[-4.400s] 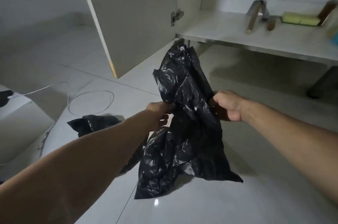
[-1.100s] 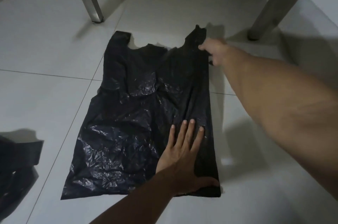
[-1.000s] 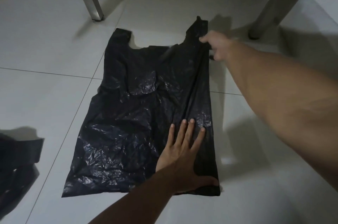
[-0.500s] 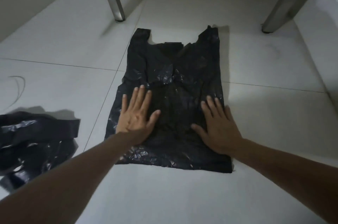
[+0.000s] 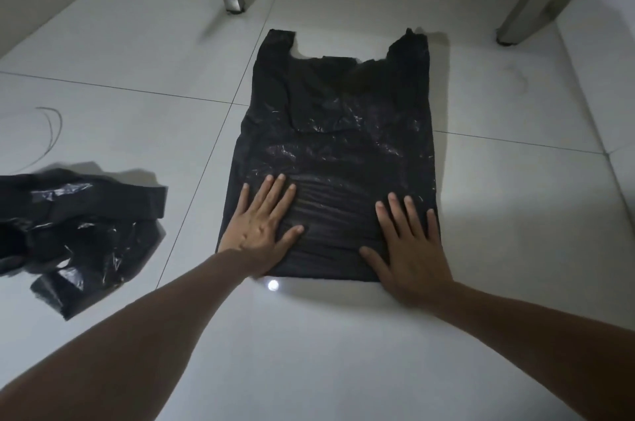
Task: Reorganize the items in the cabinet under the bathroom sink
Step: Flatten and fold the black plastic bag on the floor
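- Black plastic bag (image 5: 338, 131) lies spread flat on white floor tiles (image 5: 498, 214).
- Left hand (image 5: 259, 231) and right hand (image 5: 410, 254) press its near end, fingers straight and spread, gripping nothing.

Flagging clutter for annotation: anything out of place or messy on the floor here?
Yes. A second black bag lies crumpled in a heap on the floor tiles, left of the flattened bag that the left hand and right hand press flat. A thin wire loop also lies loose beyond it.
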`<state>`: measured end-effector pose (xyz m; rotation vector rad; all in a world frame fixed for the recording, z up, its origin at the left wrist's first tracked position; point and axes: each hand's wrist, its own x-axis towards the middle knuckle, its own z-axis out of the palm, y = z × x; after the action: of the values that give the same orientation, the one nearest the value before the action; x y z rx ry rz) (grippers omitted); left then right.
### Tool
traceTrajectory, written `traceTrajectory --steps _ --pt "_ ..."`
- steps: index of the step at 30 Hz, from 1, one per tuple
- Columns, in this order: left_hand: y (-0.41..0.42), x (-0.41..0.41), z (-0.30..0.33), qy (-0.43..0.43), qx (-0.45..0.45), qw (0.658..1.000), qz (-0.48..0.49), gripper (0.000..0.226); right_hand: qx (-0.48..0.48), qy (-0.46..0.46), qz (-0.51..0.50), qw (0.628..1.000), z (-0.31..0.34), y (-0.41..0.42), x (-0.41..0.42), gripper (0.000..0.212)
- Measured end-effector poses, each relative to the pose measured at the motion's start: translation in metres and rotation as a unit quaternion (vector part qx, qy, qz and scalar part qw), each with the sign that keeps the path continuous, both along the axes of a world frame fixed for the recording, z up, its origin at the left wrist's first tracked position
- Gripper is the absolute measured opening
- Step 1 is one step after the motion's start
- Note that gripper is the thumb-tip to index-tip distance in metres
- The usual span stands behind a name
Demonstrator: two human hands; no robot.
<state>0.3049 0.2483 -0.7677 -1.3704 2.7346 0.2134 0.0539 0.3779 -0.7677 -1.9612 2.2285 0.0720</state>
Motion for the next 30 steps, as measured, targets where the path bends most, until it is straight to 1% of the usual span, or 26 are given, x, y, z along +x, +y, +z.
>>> traceTrajectory --steps 4,6,8,10,13,16,18,20,22,25,27,29,30 --pt "-0.001 -0.001 0.007 0.001 -0.007 1.0 -0.014 0.081 -0.002 -0.013 -0.01 1.0 0.011 -0.005 0.003 0.083" --pt "-0.012 -0.007 0.013 0.016 -0.015 1.0 -0.02 0.083 -0.021 -0.016 -0.007 1.0 0.023 -0.024 -0.002 0.083" --pt "-0.034 -0.023 0.021 0.033 -0.027 0.999 -0.032 0.084 -0.051 -0.006 -0.015 0.999 0.033 -0.058 -0.012 0.08" --pt "-0.064 -0.043 0.03 0.03 -0.042 0.998 -0.038 0.085 -0.07 -0.007 -0.043 0.997 0.037 -0.099 -0.024 0.079" --pt "-0.109 -0.072 0.041 0.025 -0.071 0.997 -0.032 0.084 -0.078 0.003 -0.059 0.995 0.035 -0.156 -0.039 0.076" --pt "-0.144 -0.087 0.037 0.004 -0.072 0.996 -0.046 0.08 -0.081 -0.004 -0.075 0.994 0.026 -0.193 -0.053 0.077" --pt "-0.159 -0.08 0.021 -0.006 -0.06 0.998 -0.036 0.084 -0.062 -0.015 -0.108 0.992 0.014 -0.2 -0.068 0.08" --pt "-0.17 -0.063 0.004 0.003 -0.036 0.999 0.03 0.088 -0.037 -0.02 -0.146 0.988 0.001 -0.197 -0.081 0.083" --pt "-0.177 -0.052 -0.006 0.005 -0.018 0.997 0.078 0.089 -0.044 -0.015 -0.155 0.987 -0.005 -0.195 -0.087 0.084" --pt "-0.18 -0.056 -0.001 0.016 -0.019 0.996 0.091 0.087 -0.039 -0.008 -0.153 0.987 -0.005 -0.197 -0.084 0.083" --pt "-0.189 -0.064 0.008 0.039 -0.044 0.993 0.101 0.083 -0.036 0.0 -0.157 0.987 0.0 -0.203 -0.084 0.082" --pt "-0.204 -0.072 0.013 0.027 -0.07 0.994 0.077 0.083 -0.054 0.023 -0.146 0.988 0.006 -0.213 -0.088 0.082" --pt "-0.212 -0.075 0.013 0.013 -0.066 0.996 0.059 0.085 -0.066 0.037 -0.132 0.988 0.007 -0.218 -0.092 0.083"
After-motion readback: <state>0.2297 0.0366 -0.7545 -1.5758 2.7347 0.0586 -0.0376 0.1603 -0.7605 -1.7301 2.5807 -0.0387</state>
